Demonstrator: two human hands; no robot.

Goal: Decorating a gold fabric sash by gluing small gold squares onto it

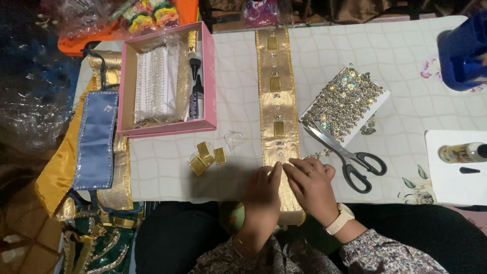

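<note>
Head view, looking down on a table (406, 101) covered in a white cloth with a pale grid pattern.

A long gold fabric band (276, 101) runs from the far edge of the table to the near edge, straight toward the person. Gold rectangular pieces and small clear stones sit along its middle line.

Left hand (262, 195) lies flat on the near end of the band, fingers extended, pressing down. Right hand (312, 185) rests just beside it, fingertips bent onto the band's right edge. The two hands touch or nearly touch at the index fingers. Neither hand is closed around anything; whether a small stone sits under the fingertips, I cannot tell. A pale wristwatch (341, 219) is on the right wrist.

Right of the band: a white card wound with rhinestone trim (345, 101), a loose end of the trim trailing toward the right hand. Black-handled scissors (345, 155) lie open against the card, handles near the right hand.

Left of the band: a small heap of loose gold rectangular pieces (207, 157), and a scrap of clear plastic (233, 139) near them. Farther left, a pink box (208, 76) holding strings of white beads and dark glue tubes (196, 83).

Off the table's left edge: a blue fabric piece with silver edging (96, 139) lying on gold cloth.

Right edge: a small bottle (461, 151) lying on a white sheet.
</note>
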